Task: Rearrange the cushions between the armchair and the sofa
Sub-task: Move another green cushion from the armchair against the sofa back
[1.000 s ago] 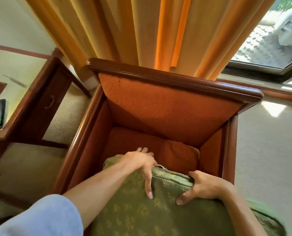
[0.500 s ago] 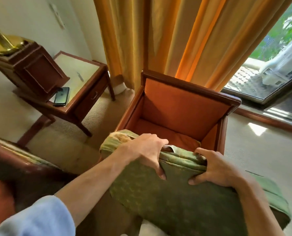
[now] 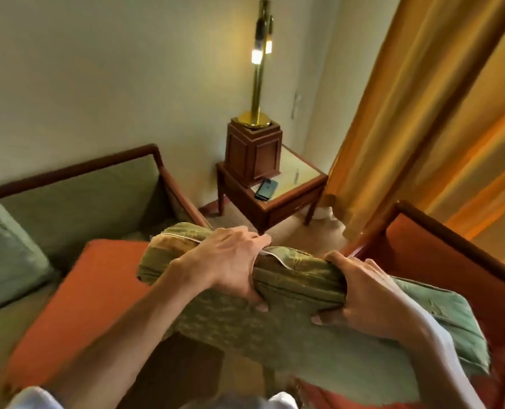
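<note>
1. Both hands gripped one green cushion point(image 3: 289, 314) along its upper edge, holding it in the air.
2. Left hand point(image 3: 230, 264) curled over that edge, fingers down the far side and thumb pressed on the near face.
3. Right hand point(image 3: 360, 293) clamped the same edge further right, fingers wrapped over the top, thumb on the near face.
4. Cushion hung between the sofa point(image 3: 77, 184) on the left and the armchair point(image 3: 440, 261) on the right, touching neither as far as could be seen; its right end overlapped the armchair's orange interior in view.
5. An orange cushion point(image 3: 77, 305) lay on the sofa seat, just left of the left forearm.
6. A second green cushion point(image 3: 6, 258) leaned against the sofa back at the far left.
7. Beyond the hands stood a side table point(image 3: 292, 199) carrying a dark phone point(image 3: 266, 188) and a wooden box point(image 3: 254, 152).
8. A lit brass lamp point(image 3: 258, 69) rose from the box.
9. Orange curtains point(image 3: 422, 113) hung behind the armchair.
</note>
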